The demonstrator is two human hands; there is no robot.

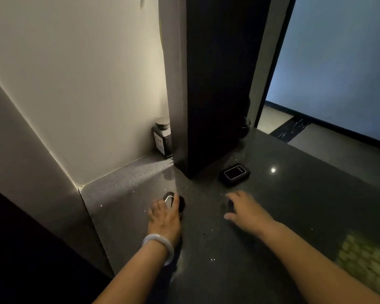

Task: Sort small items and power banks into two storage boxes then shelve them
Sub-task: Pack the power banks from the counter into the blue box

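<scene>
Dark grey speckled counter [272,249]; black power bank [235,174] with a pale-edged face at 1 o'clock; dark bottle [162,137], grey cap, at 11; black pillar [217,84]; cream wall [75,73]; whitish bangle [160,245].

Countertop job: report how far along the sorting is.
Nothing looks done: no storage box is in view. In hand: the left hand touches a small dark item; the right hand reaches over another small dark item. Left: the power bank lies untouched on the countertop.
</scene>
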